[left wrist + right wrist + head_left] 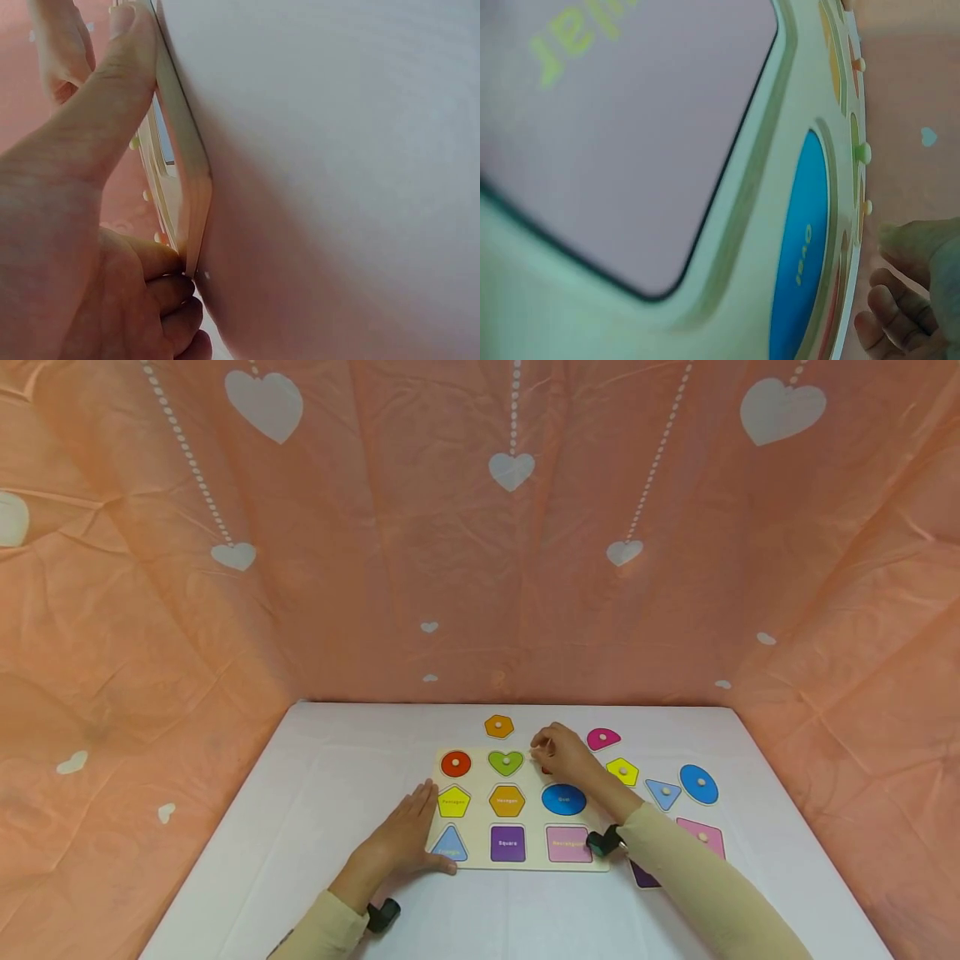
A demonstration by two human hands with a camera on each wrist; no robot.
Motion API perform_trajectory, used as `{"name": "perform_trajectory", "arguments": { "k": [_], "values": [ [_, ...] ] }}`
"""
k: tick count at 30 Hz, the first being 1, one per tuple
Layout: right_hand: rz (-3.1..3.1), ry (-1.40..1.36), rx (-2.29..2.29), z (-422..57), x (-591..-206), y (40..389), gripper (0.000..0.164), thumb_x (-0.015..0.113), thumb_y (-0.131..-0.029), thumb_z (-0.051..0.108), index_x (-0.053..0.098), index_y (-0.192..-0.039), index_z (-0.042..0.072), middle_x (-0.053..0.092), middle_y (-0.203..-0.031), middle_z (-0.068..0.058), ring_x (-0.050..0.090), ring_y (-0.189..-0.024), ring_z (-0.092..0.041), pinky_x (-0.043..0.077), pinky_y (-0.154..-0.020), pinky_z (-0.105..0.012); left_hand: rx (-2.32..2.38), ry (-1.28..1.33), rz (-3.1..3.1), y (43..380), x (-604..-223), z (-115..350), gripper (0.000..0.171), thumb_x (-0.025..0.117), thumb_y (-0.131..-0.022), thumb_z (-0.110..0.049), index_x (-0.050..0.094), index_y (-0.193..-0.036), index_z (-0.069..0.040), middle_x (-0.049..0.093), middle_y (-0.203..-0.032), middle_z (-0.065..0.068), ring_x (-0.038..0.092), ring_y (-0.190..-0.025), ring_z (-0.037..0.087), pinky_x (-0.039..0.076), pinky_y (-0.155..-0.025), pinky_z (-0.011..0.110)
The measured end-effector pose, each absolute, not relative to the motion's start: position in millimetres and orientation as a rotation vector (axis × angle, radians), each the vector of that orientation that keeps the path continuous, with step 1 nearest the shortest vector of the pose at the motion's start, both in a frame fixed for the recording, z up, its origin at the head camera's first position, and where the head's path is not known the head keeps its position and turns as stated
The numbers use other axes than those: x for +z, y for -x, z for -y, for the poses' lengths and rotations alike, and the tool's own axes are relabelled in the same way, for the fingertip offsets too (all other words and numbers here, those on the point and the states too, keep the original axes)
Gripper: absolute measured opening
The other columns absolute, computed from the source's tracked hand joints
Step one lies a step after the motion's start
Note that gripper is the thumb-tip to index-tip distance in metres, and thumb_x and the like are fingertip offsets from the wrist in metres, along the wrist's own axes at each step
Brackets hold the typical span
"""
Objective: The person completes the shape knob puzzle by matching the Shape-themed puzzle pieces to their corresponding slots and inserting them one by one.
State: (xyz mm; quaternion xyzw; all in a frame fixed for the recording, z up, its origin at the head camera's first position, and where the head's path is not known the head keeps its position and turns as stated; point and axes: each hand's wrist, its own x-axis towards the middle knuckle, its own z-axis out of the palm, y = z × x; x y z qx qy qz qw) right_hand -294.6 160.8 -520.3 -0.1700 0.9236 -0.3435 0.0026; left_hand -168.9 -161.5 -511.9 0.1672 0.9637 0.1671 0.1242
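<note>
A wooden shape puzzle board (pixel 480 864) lies on the white table. My left hand (pixel 405 835) rests against its left side, fingers along that edge; the thumb (pixel 124 82) lies over the front edge. Knobbed pieces sit in the back row: a red circle (pixel 450 769) and a green heart (pixel 504 769). Over the board's back right corner is my right hand (pixel 562 756), partly covering a recess there. In the right wrist view its fingers (pixel 889 311) curl loosely, thumb apart, with nothing visible between them. Printed recesses such as the blue oval (pixel 799 262) show bare labels.
Behind the board lies an orange hexagon piece (pixel 492 732). To the right are a magenta semicircle (pixel 603 744), yellow pentagon (pixel 618 777), blue triangle (pixel 662 802), blue oval (pixel 699 793) and pink rectangle (pixel 712 843). The right forearm partly covers a purple piece (pixel 642 878).
</note>
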Motion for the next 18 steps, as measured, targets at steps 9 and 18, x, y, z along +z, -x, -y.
{"name": "perform_trajectory", "arguments": {
  "k": [9,18],
  "values": [
    [-2.878,0.452,-1.190,-178,-517,289,0.018,0.076,-0.102,0.015,0.072,-0.118,0.007,0.064,-0.106,-0.005,0.061,-0.100,-0.022,0.063,-0.089,-0.034,0.493,-0.498,-2.802,168,-510,162,0.135,0.096,-0.072,-0.055,0.023,-0.166,0.008,0.022,-0.175,0.025,0.022,-0.163,0.038,0.023,-0.133,0.052],
    [-2.926,0.418,-1.207,-195,-514,293,0.022,0.077,-0.100,0.013,0.072,-0.120,0.004,0.066,-0.110,-0.011,0.063,-0.102,-0.027,0.064,-0.093,-0.040,0.494,-0.498,-2.805,169,-513,163,0.135,0.096,-0.072,-0.056,0.023,-0.167,0.007,0.022,-0.176,0.025,0.022,-0.163,0.038,0.023,-0.133,0.052]
  ]
}}
